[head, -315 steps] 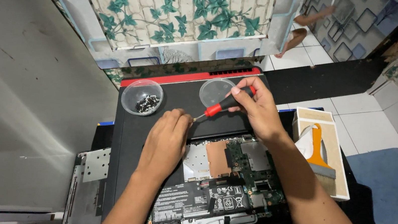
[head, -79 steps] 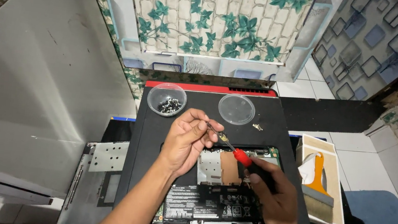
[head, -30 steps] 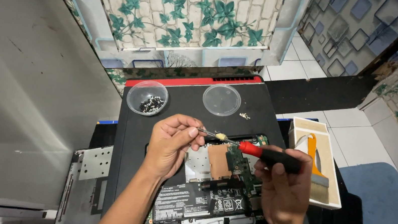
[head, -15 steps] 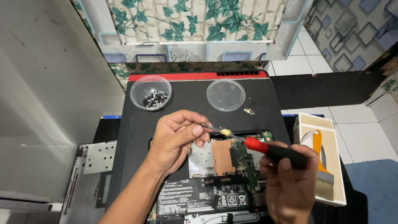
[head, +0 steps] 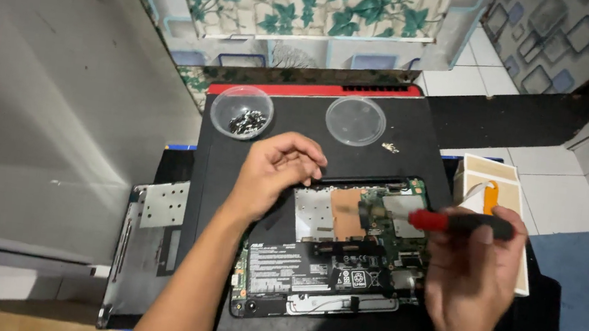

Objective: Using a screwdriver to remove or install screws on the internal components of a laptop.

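I see my right hand [head: 472, 277] closed around the red and black screwdriver [head: 459, 224], its tip over the opened laptop [head: 330, 267], while my left hand [head: 275, 171] is curled just above the board, and I cannot tell if it pinches something.

Clear glossy plastic dishes [head: 355, 120], a copper-coloured metal plate [head: 346, 213], and a matt black laptop shell [head: 314, 127].

Left hand [head: 275, 171] loosely curled, knuckles up; right hand [head: 474, 274] closed in a grip, forearms angling inward
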